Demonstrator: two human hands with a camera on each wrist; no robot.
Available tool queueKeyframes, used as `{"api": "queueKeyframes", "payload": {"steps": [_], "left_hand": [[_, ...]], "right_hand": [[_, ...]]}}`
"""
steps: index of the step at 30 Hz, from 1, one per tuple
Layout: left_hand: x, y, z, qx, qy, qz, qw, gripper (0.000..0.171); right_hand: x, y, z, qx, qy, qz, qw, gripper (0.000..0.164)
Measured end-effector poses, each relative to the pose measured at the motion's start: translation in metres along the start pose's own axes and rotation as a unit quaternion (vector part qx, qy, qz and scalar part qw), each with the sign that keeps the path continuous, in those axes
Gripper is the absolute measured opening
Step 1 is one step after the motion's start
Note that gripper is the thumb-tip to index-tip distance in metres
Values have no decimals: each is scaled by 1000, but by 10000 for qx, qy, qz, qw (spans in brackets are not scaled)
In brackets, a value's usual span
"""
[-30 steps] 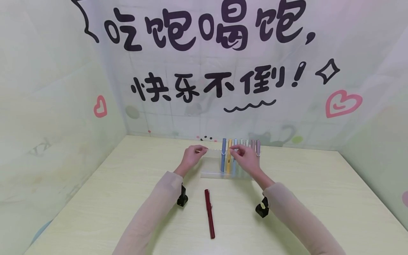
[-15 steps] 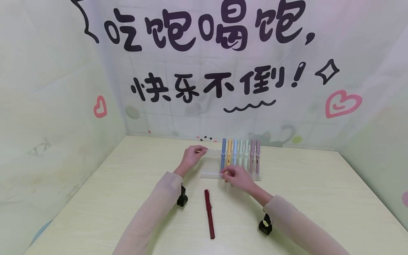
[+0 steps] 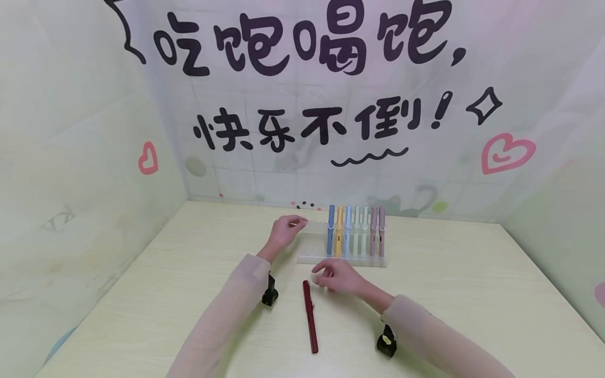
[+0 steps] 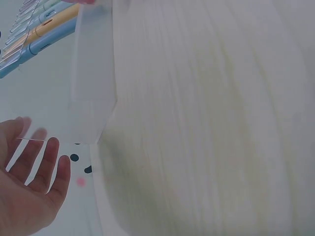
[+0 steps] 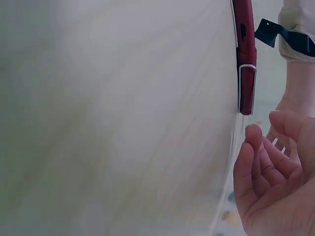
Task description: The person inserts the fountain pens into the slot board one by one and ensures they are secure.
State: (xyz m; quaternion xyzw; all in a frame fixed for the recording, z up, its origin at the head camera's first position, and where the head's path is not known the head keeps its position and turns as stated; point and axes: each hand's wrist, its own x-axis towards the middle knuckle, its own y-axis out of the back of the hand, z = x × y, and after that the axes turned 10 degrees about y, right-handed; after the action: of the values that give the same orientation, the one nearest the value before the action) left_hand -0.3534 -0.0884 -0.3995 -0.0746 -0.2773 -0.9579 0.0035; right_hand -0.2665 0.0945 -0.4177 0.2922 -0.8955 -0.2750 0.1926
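Note:
A clear pen stand (image 3: 312,259) stands at the back of the table, with several upright pens in its right part: blue, yellow, light blue, pale green and purple. My left hand (image 3: 283,231) pinches the stand's upper left edge; in the left wrist view the thumb and fingers (image 4: 49,157) lie on either side of the clear sheet. A dark red pen (image 3: 310,317) lies on the table in front of the stand, its capped end toward the stand. Just right of that end hovers my right hand (image 3: 341,277), fingers loosely bent and holding nothing. The right wrist view shows the red pen's clip (image 5: 247,88) near the fingertips.
The pale wood-grain table (image 3: 189,294) carries the stand and the red pen. A printed cloth wall (image 3: 293,178) rises behind the stand, and more cloth closes off both sides. A small black camera sits under each wrist.
My right hand has come down from the yellow pen in the stand, past its front ledge, to beside the red pen's capped end. My left hand has stayed at the stand's edge.

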Motion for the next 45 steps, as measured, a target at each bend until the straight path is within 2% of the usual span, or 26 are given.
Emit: {"api": "queueKeyframes", "payload": {"steps": [6,14,29,36,45], "left_hand": [[0,1,0,58,37,-7,10000,19],[0,1,0,93,-2,-23,10000,19],[2,0,-2,46,43,-14,10000,19],[1,0,-1,18,-7,-15,10000,19],[1,0,-1,-18,-37,1,10000,18]], "right_hand": [[5,-11,-3,-151,-90,-251,9995,25],[9,-19,-13,-404,-157,-189,9989,22],[11,-24,-18,-847,-93,-262,9960,16],[14,-30,-20,-1283,-142,-243,9913,19],[15,-33,-26,-1494,-123,-327,9882,21]]}}
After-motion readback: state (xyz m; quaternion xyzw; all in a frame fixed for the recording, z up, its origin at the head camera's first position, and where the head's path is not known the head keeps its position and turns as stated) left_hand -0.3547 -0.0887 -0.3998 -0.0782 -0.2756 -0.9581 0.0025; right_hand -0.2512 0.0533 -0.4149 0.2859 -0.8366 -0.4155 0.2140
